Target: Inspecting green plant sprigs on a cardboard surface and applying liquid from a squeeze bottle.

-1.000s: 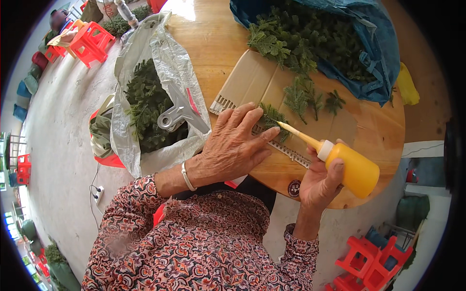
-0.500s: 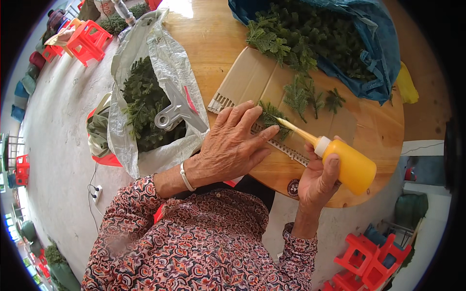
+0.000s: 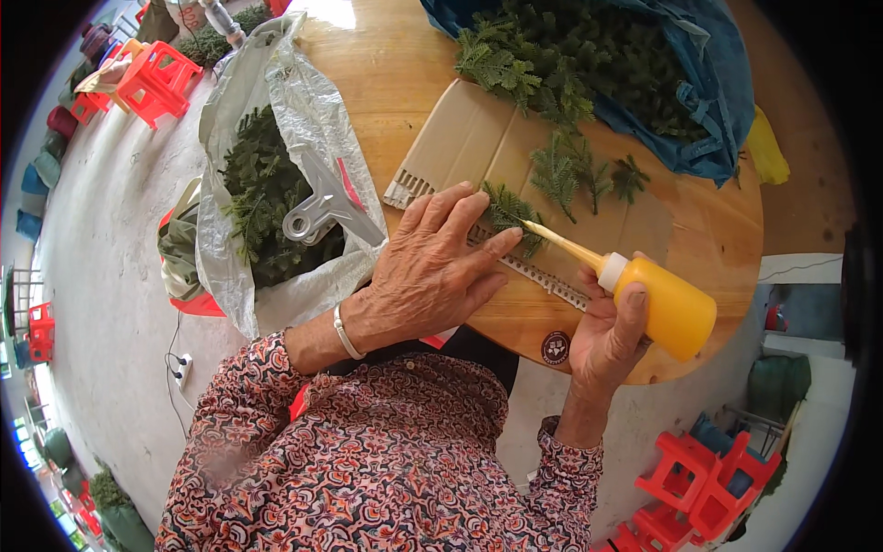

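Observation:
My right hand (image 3: 612, 336) is wrapped round a yellow squeeze bottle (image 3: 679, 308) with a white collar and a long tapered nozzle. The nozzle tip points left and meets a small green fir sprig (image 3: 505, 207), or appears to. My left hand (image 3: 432, 253), palm down, holds that sprig from its near-left side, with fingertips at either side of its lower end. Beneath the sprig lies a flat piece of brown cardboard (image 3: 460, 129) with a perforated strip (image 3: 543, 281) along its near edge. Loose sprigs (image 3: 556, 179) rest on the cardboard just beyond.
A blue bag (image 3: 722, 101) full of fir sprigs lies at the far right of the round wooden table (image 3: 372, 64). Left of the table, a white woven sack (image 3: 235, 101) holds more greenery, with a large grey clip (image 3: 326, 207) on its edge. Red stools (image 3: 704, 483) stand lower right.
The table and its things sit slightly higher and further left in the picture. Both hands keep nearly the same pose, the bottle nozzle still at the sprig.

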Demonstrator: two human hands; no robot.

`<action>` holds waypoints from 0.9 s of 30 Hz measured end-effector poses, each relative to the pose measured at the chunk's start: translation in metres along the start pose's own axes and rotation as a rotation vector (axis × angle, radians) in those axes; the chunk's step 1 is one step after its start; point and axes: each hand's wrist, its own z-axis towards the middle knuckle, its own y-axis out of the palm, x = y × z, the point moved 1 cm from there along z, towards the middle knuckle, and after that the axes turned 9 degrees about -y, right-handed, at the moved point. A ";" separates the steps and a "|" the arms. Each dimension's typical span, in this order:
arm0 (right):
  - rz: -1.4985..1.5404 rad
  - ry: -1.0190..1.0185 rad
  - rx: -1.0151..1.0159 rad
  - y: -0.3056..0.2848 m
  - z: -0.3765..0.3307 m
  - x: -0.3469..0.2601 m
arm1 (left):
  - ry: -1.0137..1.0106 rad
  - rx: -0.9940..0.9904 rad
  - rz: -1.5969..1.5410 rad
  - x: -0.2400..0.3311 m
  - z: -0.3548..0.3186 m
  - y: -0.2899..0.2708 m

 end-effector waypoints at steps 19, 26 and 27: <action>-0.006 -0.044 0.057 -0.012 -0.002 -0.005 | -0.031 -0.069 -0.024 -0.005 -0.005 -0.004; -0.002 -0.024 0.054 -0.016 0.001 -0.009 | -0.012 -0.038 -0.013 -0.005 -0.005 -0.006; -0.004 -0.028 0.061 -0.015 0.001 -0.009 | -0.013 -0.043 -0.011 -0.005 -0.005 -0.006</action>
